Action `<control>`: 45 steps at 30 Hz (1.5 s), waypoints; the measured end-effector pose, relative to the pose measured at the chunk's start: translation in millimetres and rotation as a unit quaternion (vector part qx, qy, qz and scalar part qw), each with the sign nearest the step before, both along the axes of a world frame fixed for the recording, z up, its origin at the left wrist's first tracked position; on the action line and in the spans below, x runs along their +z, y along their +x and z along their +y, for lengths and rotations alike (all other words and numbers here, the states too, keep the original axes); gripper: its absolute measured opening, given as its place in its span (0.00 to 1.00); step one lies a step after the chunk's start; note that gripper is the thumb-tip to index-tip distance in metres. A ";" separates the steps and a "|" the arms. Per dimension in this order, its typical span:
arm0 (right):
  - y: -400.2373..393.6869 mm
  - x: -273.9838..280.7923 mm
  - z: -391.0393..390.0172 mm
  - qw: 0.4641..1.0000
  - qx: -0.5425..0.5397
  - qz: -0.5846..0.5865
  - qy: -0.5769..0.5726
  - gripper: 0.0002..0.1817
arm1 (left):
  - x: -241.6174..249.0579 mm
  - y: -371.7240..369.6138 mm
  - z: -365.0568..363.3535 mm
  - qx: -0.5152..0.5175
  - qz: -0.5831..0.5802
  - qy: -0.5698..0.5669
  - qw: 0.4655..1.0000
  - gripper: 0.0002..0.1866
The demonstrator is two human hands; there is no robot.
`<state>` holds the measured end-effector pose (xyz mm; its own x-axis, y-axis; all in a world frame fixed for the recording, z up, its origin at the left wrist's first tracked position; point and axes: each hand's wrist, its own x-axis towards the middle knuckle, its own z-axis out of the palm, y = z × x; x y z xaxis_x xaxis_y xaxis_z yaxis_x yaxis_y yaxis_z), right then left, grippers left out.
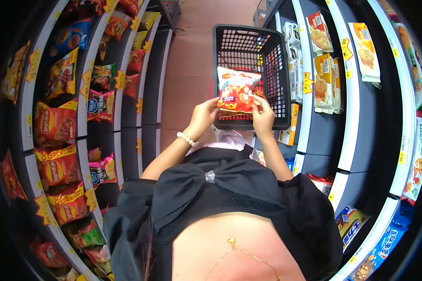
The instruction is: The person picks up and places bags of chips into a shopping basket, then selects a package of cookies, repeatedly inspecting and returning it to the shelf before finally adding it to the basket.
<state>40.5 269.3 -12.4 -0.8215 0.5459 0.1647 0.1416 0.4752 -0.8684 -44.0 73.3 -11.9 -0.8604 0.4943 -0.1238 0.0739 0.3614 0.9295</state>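
Note:
A red and white snack bag (pixel 238 91) is held up in front of me between both hands, over the near part of a black shopping basket (pixel 250 32). My left hand (pixel 205 117) grips the bag's lower left edge, a beaded bracelet (pixel 186 139) on its wrist. On the other side, my right hand (pixel 263 114) pinches the bag's right edge, thumb in front. The basket has slotted walls, and its near floor is hidden behind the bag and my hands.
Shelves on the left carry several chip bags (pixel 56 122) with yellow price tags (pixel 44 210). Shelves on the right hold biscuit packs (pixel 324 82) and another pale pack (pixel 365 54). Reddish floor tiles (pixel 187 56) run along the aisle between them.

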 end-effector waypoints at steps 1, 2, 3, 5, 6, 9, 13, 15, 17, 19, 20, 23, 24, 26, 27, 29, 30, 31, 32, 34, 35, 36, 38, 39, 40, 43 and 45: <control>4.9 -9.5 3.7 1.000 -0.003 -0.024 0.003 0.15 | -8.7 1.6 5.7 -0.019 -0.018 -0.020 0.999 0.20; 8.4 -21.8 7.3 1.000 0.000 -0.030 -0.002 0.15 | -17.3 3.1 10.7 -0.036 -0.035 -0.039 0.998 0.21; 12.3 -39.0 11.6 0.999 0.004 -0.037 -0.006 0.15 | -26.7 4.7 15.8 -0.053 -0.053 -0.059 0.995 0.22; 17.3 -60.4 18.3 0.997 -0.006 -0.073 -0.028 0.15 | -44.5 10.5 20.5 -0.096 -0.089 -0.078 0.988 0.28; 17.8 -64.3 22.0 0.996 0.000 -0.085 -0.021 0.15 | -46.4 17.1 22.4 -0.107 -0.088 -0.097 0.986 0.29; 16.0 -81.8 30.1 0.992 0.029 -0.122 -0.012 0.16 | -62.7 23.1 27.6 -0.151 -0.097 -0.149 0.973 0.34; 10.5 -100.5 37.9 0.982 0.082 -0.167 0.018 0.16 | -76.4 33.0 35.5 -0.174 -0.060 -0.220 0.958 0.34; 7.1 -107.6 39.9 0.977 0.082 -0.196 0.022 0.17 | -74.4 32.7 35.7 -0.186 -0.063 -0.222 0.955 0.34; 6.1 -110.7 38.2 0.974 0.081 -0.211 0.020 0.17 | -73.9 34.9 34.1 -0.185 -0.045 -0.214 0.958 0.32; 5.4 -113.5 38.0 0.975 0.076 -0.208 0.014 0.17 | -80.7 37.9 31.2 -0.197 -0.009 -0.219 0.956 0.31; 4.1 -114.6 38.0 0.978 0.074 -0.191 0.024 0.15 | -83.5 39.9 29.1 -0.199 0.009 -0.216 0.956 0.31; 3.2 -108.2 37.4 0.985 0.057 -0.155 0.044 0.14 | -82.5 44.6 23.4 -0.204 0.048 -0.203 0.956 0.29; 3.3 -113.0 37.8 0.986 0.052 -0.156 0.037 0.14 | -78.0 44.4 21.3 -0.206 0.052 -0.198 0.957 0.28; 5.2 -122.1 39.0 0.973 0.073 -0.215 0.049 0.14 | -69.2 43.4 18.7 -0.205 0.022 -0.184 0.961 0.26; 6.1 -127.9 40.0 0.964 0.084 -0.244 0.056 0.15 | -61.3 41.7 17.6 -0.203 -0.012 -0.174 0.963 0.24; 4.3 -147.4 42.7 0.948 0.107 -0.284 0.092 0.16 | -50.7 41.5 14.1 -0.192 -0.066 -0.156 0.967 0.22; 2.1 -148.7 42.3 0.939 0.119 -0.303 0.110 0.17 | -48.4 42.9 12.0 -0.182 -0.086 -0.147 0.968 0.20; 1.7 -149.1 42.1 0.930 0.121 -0.327 0.115 0.18 | -45.9 44.1 9.3 -0.172 -0.106 -0.139 0.969 0.19; 0.8 -149.1 41.9 0.921 0.124 -0.349 0.121 0.19 | -42.9 45.4 6.1 -0.169 -0.102 -0.133 0.971 0.19; -2.4 -149.6 43.5 0.903 0.137 -0.387 0.124 0.22 | -38.3 48.4 -1.1 -0.158 -0.093 -0.121 0.976 0.19; -2.3 -149.1 45.1 0.901 0.146 -0.391 0.120 0.23 | -36.3 48.6 -4.8 -0.143 -0.108 -0.115 0.977 0.19; -0.9 -151.4 46.2 0.906 0.146 -0.376 0.127 0.24 | -30.4 47.8 -8.1 -0.128 -0.123 -0.109 0.978 0.19; -1.8 -152.6 47.8 0.911 0.152 -0.354 0.146 0.26 | -25.7 47.7 -15.7 -0.105 -0.133 -0.100 0.980 0.19; -6.5 -147.0 47.1 0.906 0.165 -0.358 0.154 0.24 | -28.2 47.4 -21.3 -0.094 -0.126 -0.099 0.983 0.19; -10.9 -129.8 41.0 0.922 0.154 -0.333 0.123 0.20 | -41.8 48.3 -27.5 -0.089 -0.126 -0.089 0.984 0.19; -33.8 -125.8 38.4 0.872 0.163 -0.415 0.203 0.23 | -29.1 49.3 -42.4 -0.048 -0.087 -0.088 0.991 0.17; -42.6 -105.4 23.4 0.966 0.145 -0.215 0.003 0.21 | -26.0 46.3 -53.2 -0.053 -0.091 -0.098 0.990 0.17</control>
<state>-2.1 292.7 -117.7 -0.9332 0.2820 -0.2225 0.3479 0.5546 -0.7559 2.3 20.0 -37.9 -0.7596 0.5320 -0.3742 -0.0409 0.5350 0.8438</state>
